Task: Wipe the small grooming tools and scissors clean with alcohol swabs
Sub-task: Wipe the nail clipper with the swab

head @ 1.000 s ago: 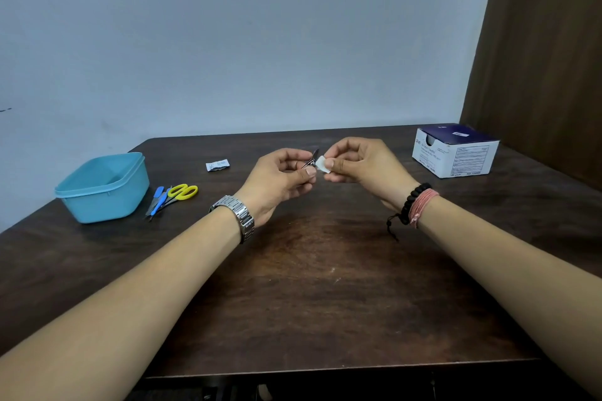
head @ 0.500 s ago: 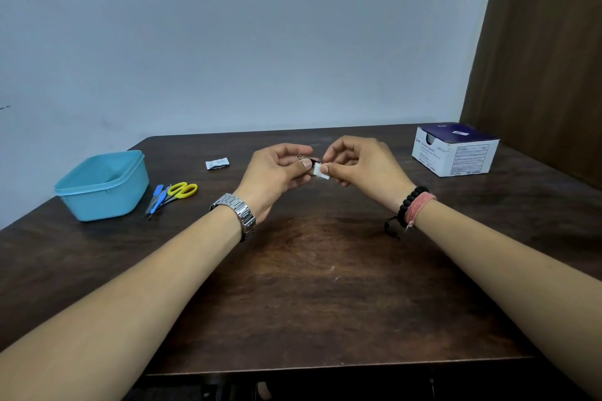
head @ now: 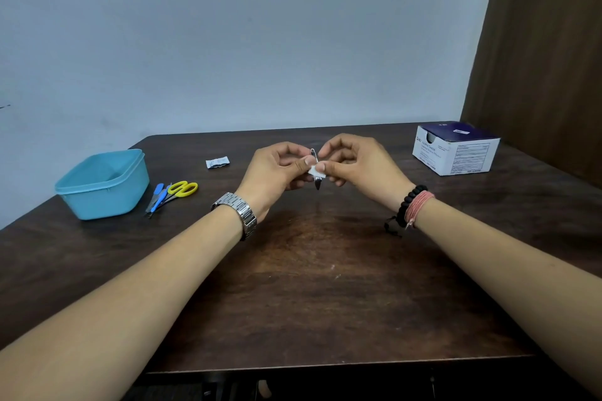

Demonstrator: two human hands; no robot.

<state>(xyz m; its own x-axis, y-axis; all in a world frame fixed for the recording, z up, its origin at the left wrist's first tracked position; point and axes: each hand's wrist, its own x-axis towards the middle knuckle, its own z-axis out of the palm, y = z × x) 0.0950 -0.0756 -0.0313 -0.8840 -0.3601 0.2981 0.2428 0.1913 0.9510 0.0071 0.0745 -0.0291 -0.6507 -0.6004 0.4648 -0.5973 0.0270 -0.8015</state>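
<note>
Above the middle of the dark wooden table (head: 309,286), my left hand (head: 277,172) pinches a small metal grooming tool (head: 317,182), held nearly upright with its tip pointing down. My right hand (head: 355,166) pinches a white alcohol swab (head: 315,170) against the tool's middle. The tool's upper end shows between my fingertips; the rest is hidden by the swab and fingers. Yellow-handled scissors (head: 183,189) and blue-handled tools (head: 157,197) lie on the table at the left.
A light blue plastic tub (head: 102,184) stands at the left beside the scissors. A torn swab wrapper (head: 217,162) lies behind my left hand. A white and dark blue swab box (head: 456,148) sits at the back right. A brown panel rises on the right.
The tool has turned from lying across between my hands to nearly upright, tip down. The swab has stayed pressed on it and both hands have shifted slightly.
</note>
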